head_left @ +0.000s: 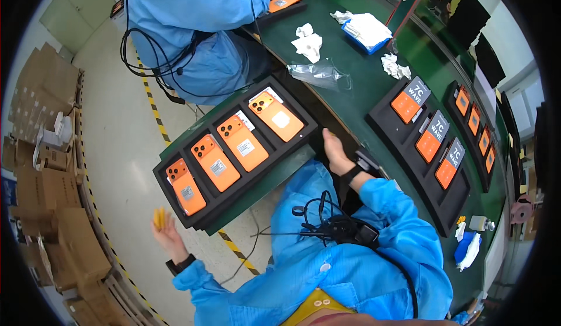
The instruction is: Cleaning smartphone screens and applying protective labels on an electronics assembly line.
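Note:
A black foam tray (231, 200) lies in front of me, holding several orange smartphones in separate slots. Among them are a phone (276, 117) at the far right end and a phone (186, 188) at the near left end, both with camera lenses and white labels upward. Yellow finger covers show on my left hand (168, 232), which is off the tray's left end with fingers extended and nothing visible in it. Beside the tray's right end is my right hand (337, 153), fingers stretched out; whether it touches the edge I cannot tell.
On the green bench (350, 107), another black tray (397, 145) holds three orange phones with grey printed tops. Beyond stands a further phone tray (474, 124). Crumpled tissues (308, 44), a plastic bag (318, 75) and a blue tissue box (365, 33) lie nearby. A co-worker (193, 10) sits at far left.

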Tool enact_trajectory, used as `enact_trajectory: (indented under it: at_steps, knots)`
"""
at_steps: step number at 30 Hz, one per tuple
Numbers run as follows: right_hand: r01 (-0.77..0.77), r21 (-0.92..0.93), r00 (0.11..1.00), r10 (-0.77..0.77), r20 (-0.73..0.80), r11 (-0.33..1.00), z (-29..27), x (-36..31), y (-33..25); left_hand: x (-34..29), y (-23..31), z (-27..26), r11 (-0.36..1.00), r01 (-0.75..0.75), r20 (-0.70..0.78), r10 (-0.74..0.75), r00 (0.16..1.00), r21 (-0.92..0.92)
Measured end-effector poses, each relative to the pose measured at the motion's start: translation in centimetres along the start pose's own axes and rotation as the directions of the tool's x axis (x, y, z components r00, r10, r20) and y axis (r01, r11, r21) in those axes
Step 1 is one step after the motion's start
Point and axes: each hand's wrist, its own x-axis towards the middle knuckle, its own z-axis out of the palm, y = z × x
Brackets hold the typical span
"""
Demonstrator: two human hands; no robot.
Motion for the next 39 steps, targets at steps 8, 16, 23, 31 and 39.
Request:
enact_trajectory:
  at_steps: [8, 16, 23, 31, 39]
  knots:
    - [-0.097, 0.211, 0.964, 0.040, 0.262, 0.973, 1.0, 10.2, 2.9, 7.2, -8.5, -2.5, 0.916, 0.367, 0.401, -0.400, 0.824, 0.161]
    - [-0.044, 0.081, 0.933, 0.011, 0.361, 0.996, 0.4, 10.7, 2.2, 6.8, -9.6, 0.5, 0.908, 0.393, 0.329, -0.418, 0.847, 0.142]
    - [-0.167, -0.123, 0.889, 0.204, 0.411, 0.978, 2.4, 5.2, 1.8, 5.1, -6.3, -1.7, 0.940, 0.326, 0.202, -0.340, 0.919, 0.100]
    - [-0.050, -0.375, 0.839, 0.243, 0.487, 0.926, 2.7, 0.5, 3.4, 0.0, -1.8, -4.3, 0.960, 0.269, 0.089, -0.275, 0.957, 0.076]
    - [-0.145, -0.669, 0.956, 0.277, 0.095, 0.729, 5.0, 2.1, 5.5, -1.2, -0.8, -1.8, 0.959, 0.268, 0.142, -0.280, 0.949, 0.095]
